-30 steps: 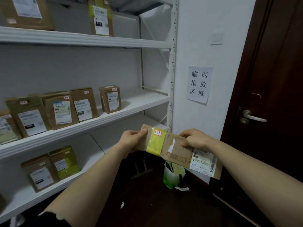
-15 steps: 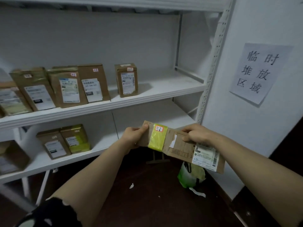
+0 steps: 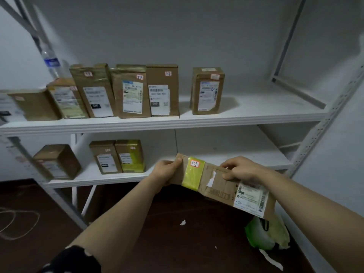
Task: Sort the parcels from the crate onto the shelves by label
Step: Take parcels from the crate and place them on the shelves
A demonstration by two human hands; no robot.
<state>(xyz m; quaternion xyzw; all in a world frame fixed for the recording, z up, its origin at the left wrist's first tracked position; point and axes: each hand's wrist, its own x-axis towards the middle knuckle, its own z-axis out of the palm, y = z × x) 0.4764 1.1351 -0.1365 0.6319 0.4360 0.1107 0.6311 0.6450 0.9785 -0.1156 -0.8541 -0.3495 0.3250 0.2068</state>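
Brown cardboard fills the head view. We hold one flat parcel (image 3: pixel 222 184) in both hands just in front of the lower shelf (image 3: pixel 236 154), with its right end tipped downward. An orange sticker (image 3: pixel 195 163) on its yellow-green tape band (image 3: pixel 194 177) carries a handwritten code that we read as roughly 3-3-5.

Three placed parcels (image 3: pixel 106 156) already stand toward the left end of the lower shelf. On the upper shelf (image 3: pixel 256 107), directly above it, a row of six boxes (image 3: pixel 130 91) stands upright, labels facing us. We judge a good share of the sorting done. The parcel in hand is not yet set down, and the crate is out of sight, so we cannot tell how many remain.

Our left hand (image 3: pixel 165 170) grasps the parcel's left end, thumb pressed on the face beside the sticker and fingers hidden underneath. Our right hand (image 3: pixel 242 168) clasps it near the middle, fingers curled over its far edge. Below the lower shelf, a green bag (image 3: pixel 266 233) lies on the floor.
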